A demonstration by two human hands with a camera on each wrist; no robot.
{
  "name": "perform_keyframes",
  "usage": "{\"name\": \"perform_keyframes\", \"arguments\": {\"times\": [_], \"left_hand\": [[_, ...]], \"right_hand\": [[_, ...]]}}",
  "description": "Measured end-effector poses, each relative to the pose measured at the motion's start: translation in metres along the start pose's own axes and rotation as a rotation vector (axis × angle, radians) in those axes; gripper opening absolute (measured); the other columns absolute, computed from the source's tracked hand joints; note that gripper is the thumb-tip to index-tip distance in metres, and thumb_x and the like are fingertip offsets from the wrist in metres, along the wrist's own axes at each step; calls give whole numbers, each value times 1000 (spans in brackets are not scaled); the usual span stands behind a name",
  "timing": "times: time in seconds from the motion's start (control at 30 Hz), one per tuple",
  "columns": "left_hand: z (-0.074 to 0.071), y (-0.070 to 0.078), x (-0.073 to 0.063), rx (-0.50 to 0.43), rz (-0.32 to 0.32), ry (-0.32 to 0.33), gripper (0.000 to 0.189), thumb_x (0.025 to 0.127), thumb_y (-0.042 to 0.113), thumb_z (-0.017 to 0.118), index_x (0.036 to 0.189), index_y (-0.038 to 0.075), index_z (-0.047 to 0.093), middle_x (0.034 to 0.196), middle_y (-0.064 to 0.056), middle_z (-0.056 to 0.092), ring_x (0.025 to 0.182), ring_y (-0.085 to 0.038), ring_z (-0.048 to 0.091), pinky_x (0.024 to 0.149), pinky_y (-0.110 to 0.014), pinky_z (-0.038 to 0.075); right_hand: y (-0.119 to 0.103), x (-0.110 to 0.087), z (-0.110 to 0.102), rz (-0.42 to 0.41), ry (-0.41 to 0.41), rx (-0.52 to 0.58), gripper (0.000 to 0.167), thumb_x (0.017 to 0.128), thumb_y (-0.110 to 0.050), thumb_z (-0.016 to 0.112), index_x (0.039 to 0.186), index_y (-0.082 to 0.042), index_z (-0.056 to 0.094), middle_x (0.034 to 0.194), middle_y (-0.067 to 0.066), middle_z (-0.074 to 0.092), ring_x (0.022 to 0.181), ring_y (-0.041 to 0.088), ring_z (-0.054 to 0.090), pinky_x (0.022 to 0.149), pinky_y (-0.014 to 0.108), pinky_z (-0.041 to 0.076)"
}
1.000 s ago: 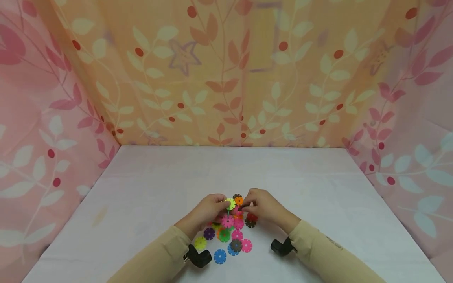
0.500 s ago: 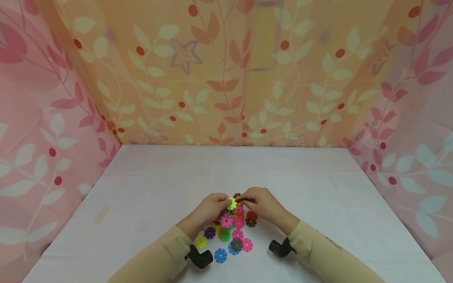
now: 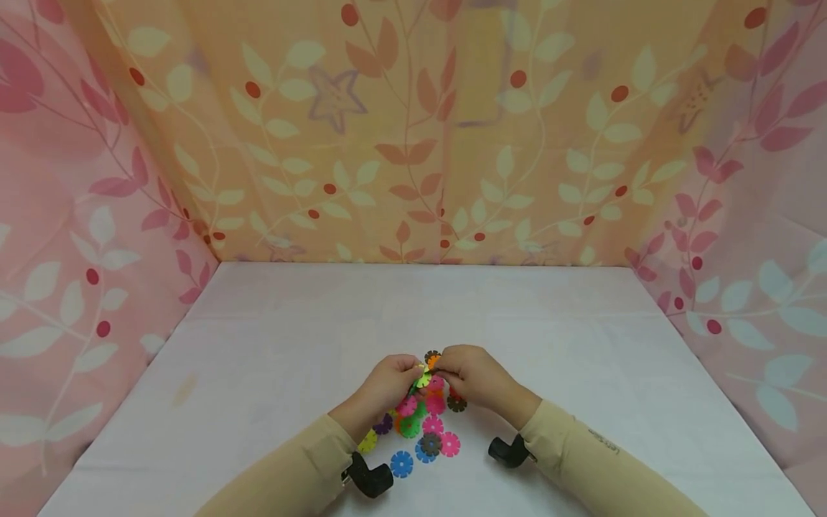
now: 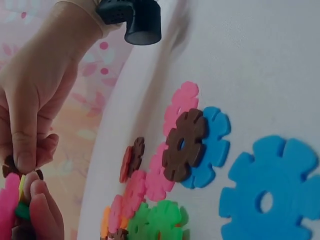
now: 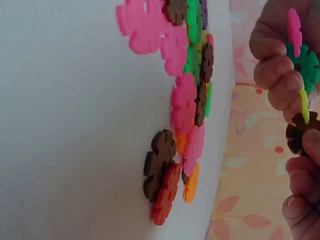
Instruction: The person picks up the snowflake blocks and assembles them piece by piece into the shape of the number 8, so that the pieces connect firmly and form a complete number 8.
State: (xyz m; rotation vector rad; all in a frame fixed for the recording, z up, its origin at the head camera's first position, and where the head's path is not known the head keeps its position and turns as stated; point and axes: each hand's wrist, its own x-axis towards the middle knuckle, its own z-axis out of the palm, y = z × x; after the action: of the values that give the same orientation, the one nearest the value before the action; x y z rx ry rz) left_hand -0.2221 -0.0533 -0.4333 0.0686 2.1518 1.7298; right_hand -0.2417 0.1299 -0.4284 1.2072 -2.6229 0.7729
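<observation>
Plastic snowflake discs with notched rims are joined in a short chain in my left hand [image 3: 381, 388]: a pink disc [image 5: 295, 32], a green disc [image 5: 311, 60] and a yellow disc [image 5: 304, 102]. Between thumb and fingers, my right hand [image 3: 483, 377] pinches a brown disc [image 5: 295, 137] edge-on against the yellow one. How deep the notches sit in each other cannot be made out. Both hands meet just above a pile of loose discs, and the left fingers hide part of the chain.
Below the hands lie loose discs: a blue disc [image 3: 402, 464] nearest the front, a pink disc [image 3: 450, 444], a purple disc [image 3: 382, 424] and several others, some overlapping. They rest on a white table [image 3: 291, 309], enclosed by floral cloth [image 3: 400, 143] at the back and sides.
My right hand has come left, bringing the brown disc against the yellow one. The chain in my left hand has turned, its pink disc swinging a little left.
</observation>
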Motion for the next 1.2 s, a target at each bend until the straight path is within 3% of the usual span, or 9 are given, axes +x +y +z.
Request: {"name": "perform_keyframes", "arguments": {"times": [0.13, 0.2, 0.33, 0.43, 0.57, 0.7, 0.83, 0.97, 1.2], "left_hand": [[0, -4, 0, 37, -11, 0, 24, 95, 17, 48, 92, -1, 64, 72, -6, 63, 62, -12, 60, 59, -26, 51], [-1, -6, 0, 86, -15, -17, 25, 94, 19, 50, 86, 0, 64, 69, -4, 60, 58, -11, 56, 54, -24, 48], [-3, -7, 0, 147, -44, -97, 26, 91, 23, 56, 80, 3, 66, 72, -2, 59, 60, -14, 58, 55, -27, 50], [-4, -6, 2, 105, -52, -179, 27, 89, 27, 58, 89, 3, 68, 87, -5, 64, 72, -19, 63, 67, -33, 54], [-5, -4, 5, 44, -38, -249, 32, 87, 30, 61, 103, 3, 68, 95, -8, 64, 76, -20, 61, 70, -37, 54], [-5, -4, 6, 37, -38, -241, 32, 86, 30, 63, 104, 4, 67, 91, -7, 64, 72, -18, 58, 67, -36, 54], [-8, -6, 7, 27, -55, -202, 33, 85, 31, 64, 105, 5, 67, 91, -6, 62, 73, -17, 57, 66, -35, 54], [-9, -5, 7, 5, -82, -180, 34, 84, 32, 65, 103, 5, 67, 88, -5, 61, 69, -17, 55, 64, -34, 54], [-10, -3, 7, -5, -96, -150, 35, 83, 35, 65, 103, 6, 67, 90, -4, 63, 67, -16, 53, 62, -32, 53]], "right_hand": [[0, -1, 0, 6, -38, -23, 7, 83, -14, 67, 88, -15, 71, 76, -7, 61, 68, 4, 50, 69, 20, 49], [3, -2, 1, 10, -70, -23, 8, 84, -14, 66, 89, -16, 71, 78, -9, 61, 69, 3, 50, 69, 19, 48], [8, -6, -1, 10, -103, 21, 10, 84, -12, 66, 90, -16, 71, 80, -12, 59, 71, 1, 51, 69, 17, 48], [9, -5, -3, -6, -95, 63, 10, 83, -11, 66, 91, -14, 72, 80, -10, 60, 71, 1, 52, 68, 17, 48], [9, -4, -6, 11, -117, 97, 10, 84, -13, 66, 93, -14, 71, 81, -10, 61, 70, 1, 52, 66, 17, 48], [12, -2, -7, 185, -199, 140, 18, 85, -14, 65, 102, -10, 64, 78, -7, 59, 67, 7, 53, 62, 21, 48], [18, -5, -5, 373, -343, 66, 21, 80, -16, 70, 97, -10, 61, 78, -3, 51, 68, 12, 48, 61, 26, 44], [23, -9, 1, 418, -420, 18, 22, 76, -18, 74, 91, -13, 58, 78, 0, 47, 69, 14, 46, 60, 26, 42], [26, -8, -1, 424, -349, 160, 20, 76, -8, 70, 82, -16, 53, 70, -4, 52, 69, 14, 49, 59, 27, 43]]}}
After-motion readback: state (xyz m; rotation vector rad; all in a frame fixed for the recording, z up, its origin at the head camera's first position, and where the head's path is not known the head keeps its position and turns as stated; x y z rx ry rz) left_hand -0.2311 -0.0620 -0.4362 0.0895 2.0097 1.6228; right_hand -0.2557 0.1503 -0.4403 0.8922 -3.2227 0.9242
